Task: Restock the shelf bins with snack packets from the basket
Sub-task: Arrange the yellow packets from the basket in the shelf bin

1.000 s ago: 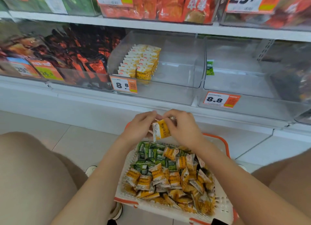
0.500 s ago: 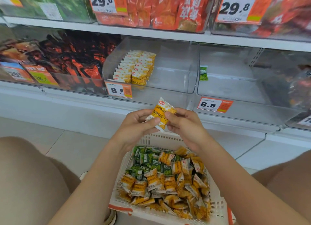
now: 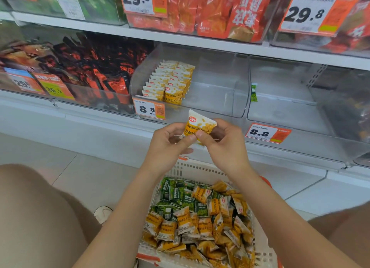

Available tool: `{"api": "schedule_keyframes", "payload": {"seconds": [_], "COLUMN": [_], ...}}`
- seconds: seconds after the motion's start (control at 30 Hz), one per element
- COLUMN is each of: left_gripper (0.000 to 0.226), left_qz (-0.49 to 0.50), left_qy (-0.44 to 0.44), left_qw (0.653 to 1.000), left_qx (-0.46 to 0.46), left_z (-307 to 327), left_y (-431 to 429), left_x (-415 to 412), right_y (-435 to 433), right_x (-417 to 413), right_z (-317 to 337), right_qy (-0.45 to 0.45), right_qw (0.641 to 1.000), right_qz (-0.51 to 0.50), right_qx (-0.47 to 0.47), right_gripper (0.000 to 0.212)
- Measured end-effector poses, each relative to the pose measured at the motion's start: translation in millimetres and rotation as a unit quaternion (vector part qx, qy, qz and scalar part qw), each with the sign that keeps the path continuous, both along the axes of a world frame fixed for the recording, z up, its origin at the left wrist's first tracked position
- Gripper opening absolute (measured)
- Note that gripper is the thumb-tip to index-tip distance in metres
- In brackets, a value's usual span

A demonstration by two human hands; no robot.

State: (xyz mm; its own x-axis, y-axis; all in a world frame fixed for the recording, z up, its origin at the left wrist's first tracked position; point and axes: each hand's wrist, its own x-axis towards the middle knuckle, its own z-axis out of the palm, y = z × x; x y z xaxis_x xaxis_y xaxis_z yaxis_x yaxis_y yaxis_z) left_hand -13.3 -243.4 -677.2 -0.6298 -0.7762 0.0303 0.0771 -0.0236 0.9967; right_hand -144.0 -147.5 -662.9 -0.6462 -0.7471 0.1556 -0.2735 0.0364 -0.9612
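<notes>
The person's left grip (image 3: 168,145) and right grip (image 3: 226,145) meet in front of the white shelf ledge (image 3: 100,121), both pinching one yellow snack packet (image 3: 200,125) between thumb and fingertips. The packet is held upright in the air with its white top corner raised above the fingers, just in front of and below the front wall of the middle clear bin (image 3: 220,99). At the left end of that bin, two neat rows of matching yellow packets (image 3: 170,81) stand on edge, and an 8.8 price tag (image 3: 150,110) hangs on its front. The bin to the right (image 3: 290,111) has a single green packet (image 3: 254,92) against its left wall and its own 8.8 tag (image 3: 267,133). The bin to the left (image 3: 90,100) is filled with dark red-and-black packs (image 3: 96,71). Below the wrists, the white basket (image 3: 192,168) sits between the person's bare knees (image 3: 30,207), heaped with loose yellow packets (image 3: 200,229) on the near side and green ones (image 3: 180,195) toward its far left corner
</notes>
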Motion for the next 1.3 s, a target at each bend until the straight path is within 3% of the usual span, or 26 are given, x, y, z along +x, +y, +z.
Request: {"api": "schedule_keyframes", "payload": {"seconds": [0.07,0.17,0.3,0.47,0.57,0.67,0.73,0.87,1.0,1.13,1.2,1.3], "left_gripper": [0.026,0.036,0.067,0.089,0.088,0.088,0.089,0.090,0.090,0.089,0.088,0.082], "left_qz": [0.065,0.148,0.168,0.154,0.176,0.180,0.177,0.175,0.170,0.150,0.129,0.126], "left_qy": [-0.049,-0.116,-0.183,-0.294,-0.277,-0.250,-0.244,-0.246,-0.259,-0.281,-0.278,-0.247], "left_qw": [0.990,0.931,0.871,0.832,0.833,0.846,0.851,0.853,0.846,0.834,0.835,0.844], "left_qx": [-0.119,-0.312,-0.423,-0.445,-0.445,-0.434,-0.429,-0.426,-0.435,-0.450,-0.457,-0.459], "left_z": [-1.4,-9.5,-16.7,-22.5,-22.1,-23.4,-24.7,-25.1,-23.3,-22.2,-21.6,-21.8], "left_y": [-8.8,-27.8,-48.2,-56.7,-58.8,-60.1,-60.1,-60.4,-59.4,-60.6,-63.3,-61.6], "left_x": [-0.2,3.6,7.2,7.5,5.5,4.5,4.5,4.6,6.5,8.7,11.4,16.0], "right_y": [-8.7,-28.2,-75.4,-141.9,-171.2,-193.2,-205.8,-215.9,-210.6,-198.1,-180.5,-142.7], "right_x": [-2.3,-13.4,-36.8,-52.6,-52.6,-50.5,-47.2,-41.1,-43.0,-47.5,-47.4,-41.1], "right_z": [8.5,22.4,34.5,43.8,39.2,33.8,32.0,34.0,34.8,38.0,39.8,40.5], "right_qy": [0.041,0.092,0.209,0.241,0.285,0.266,0.250,0.281,0.303,0.222,0.187,0.277], "right_qw": [0.998,0.988,0.973,0.964,0.931,0.916,0.922,0.911,0.897,0.934,0.948,0.945], "right_qz": [-0.039,-0.101,-0.096,-0.063,0.002,0.024,0.023,-0.005,-0.035,0.031,0.028,-0.019], "right_qx": [-0.019,-0.071,-0.017,0.099,0.227,0.300,0.296,0.301,0.319,0.279,0.255,0.172], "right_gripper": [0.022,0.021,0.012,0.019,0.023,0.044,0.049,0.036,0.065,0.074,0.061,0.028]}}
